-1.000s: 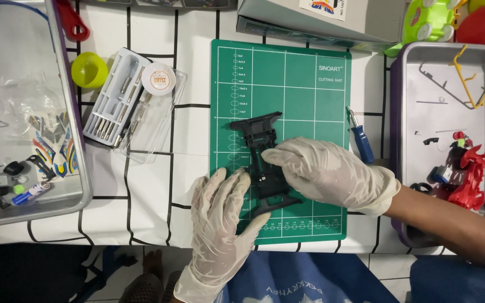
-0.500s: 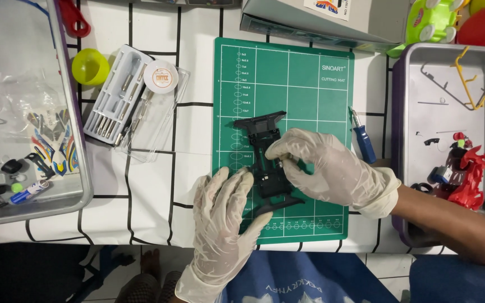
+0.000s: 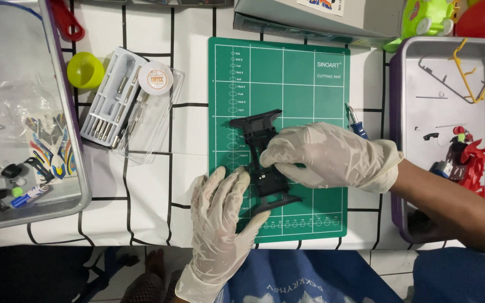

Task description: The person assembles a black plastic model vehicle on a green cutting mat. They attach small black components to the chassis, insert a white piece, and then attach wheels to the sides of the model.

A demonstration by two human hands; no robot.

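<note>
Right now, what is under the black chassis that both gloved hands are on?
The black chassis lies on the green cutting mat, whose grid shows around it. The left hand and right hand cover its middle and near end.
</note>
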